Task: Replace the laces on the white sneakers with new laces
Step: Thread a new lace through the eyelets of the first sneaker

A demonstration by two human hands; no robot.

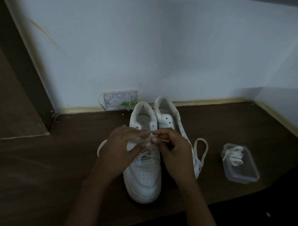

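White leather, scuffed and dull in dim light: near sneaker (143, 168) on the dark worktop (25, 182), laced across the lower eyelets only, upper holes bare. Both hands over its tongue, left hand (122, 147) with fingers loosely curled on the lace (146, 156), right hand (173, 151) pinching a lace end at an eyelet. Behind and right of it, second sneaker (169, 119) unlaced, probably next; farther right, clear box (240, 165) holding spare laces (234, 155).
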